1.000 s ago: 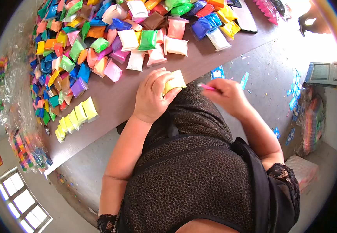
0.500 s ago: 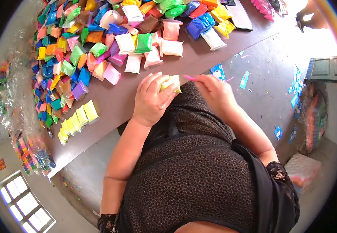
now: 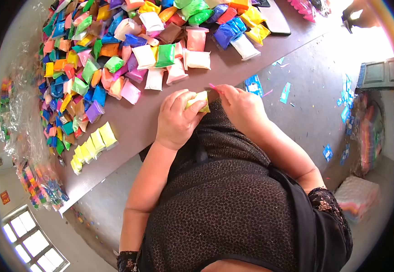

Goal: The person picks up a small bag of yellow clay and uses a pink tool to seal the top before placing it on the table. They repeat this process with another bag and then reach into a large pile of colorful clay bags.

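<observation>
pale yellow packet (image 3: 198, 100) sits pinched at the front of the closed left hand (image 3: 177, 119), long axis slanting toward the right hand (image 3: 240, 106), which grips a thin pink stick (image 3: 213, 86) just beside the packet's far corner.

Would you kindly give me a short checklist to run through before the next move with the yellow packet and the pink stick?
1. Left hand grips the yellow packet: ok, fingers wrapped round it.
2. Right hand holds the pink stick: ok, its tip pokes out above the fingers.
3. Stick tip touches the packet: cannot tell, they are close but contact is unclear.
4. Packet sealed: cannot tell, the fingers cover most of it.
5. Bare table in front of the hands: ok.
6. Row of yellow packets lined up on the table: ok.
</observation>
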The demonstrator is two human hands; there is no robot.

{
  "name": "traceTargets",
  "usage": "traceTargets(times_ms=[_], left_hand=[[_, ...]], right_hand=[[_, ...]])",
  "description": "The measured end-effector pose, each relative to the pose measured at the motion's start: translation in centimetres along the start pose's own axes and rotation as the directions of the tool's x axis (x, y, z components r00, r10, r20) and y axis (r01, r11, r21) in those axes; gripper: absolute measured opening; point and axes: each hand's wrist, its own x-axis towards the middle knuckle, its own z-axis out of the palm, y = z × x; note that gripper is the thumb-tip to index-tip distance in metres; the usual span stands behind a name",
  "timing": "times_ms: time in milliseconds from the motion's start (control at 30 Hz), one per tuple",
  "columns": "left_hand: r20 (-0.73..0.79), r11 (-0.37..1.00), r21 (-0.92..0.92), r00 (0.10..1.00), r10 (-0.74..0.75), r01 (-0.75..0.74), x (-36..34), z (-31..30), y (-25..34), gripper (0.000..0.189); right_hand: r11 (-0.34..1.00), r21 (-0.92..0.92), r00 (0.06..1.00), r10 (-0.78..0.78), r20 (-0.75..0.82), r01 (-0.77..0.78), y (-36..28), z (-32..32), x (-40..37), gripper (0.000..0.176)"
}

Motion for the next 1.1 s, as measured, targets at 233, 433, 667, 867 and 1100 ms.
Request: traceTargets(times_ms=[233, 433, 667, 867, 1100], left_hand=[[-0.025, 1.0, -0.003, 1.0, -0.011, 0.011, -0.2, 0.5, -0.2, 0.05], [-0.032, 0.997, -0.073, 0.999, -0.031, 0.029, -0.2, -0.4, 0.1, 0.045], [0.187, 0.256, -0.881, 0.789, -0.585, 0.398, -0.3, -1.5, 1.9, 0.032], [0.378, -0.07, -0.901, 0.697, -0.609, 0.428, -0.6, -2.0, 2.4, 0.035], [0.298, 0.094, -0.872, 0.673, -0.677, 0.48, -1.6, -3.1, 1.1, 0.032]], right_hand=[[1.0, -0.011, 0.999, -0.019, 0.041, 0.02, 0.5, -0.1, 0.2, 0.016], [0.891, 0.399, 0.976, 0.187, 0.115, -0.217, 0.3, -2.0, 0.6, 0.026], [0.239, 0.912, 0.935, 0.206, 0.289, -0.335, -1.2, -0.6, 0.7, 0.028], [0.144, 0.913, 0.873, 0.38, 0.305, -0.381, -1.6, 1.0, 0.8, 0.012], [0.862, 0.287, 0.904, 0.367, 0.218, -0.419, 7.2, -2.4, -2.9, 0.026]])
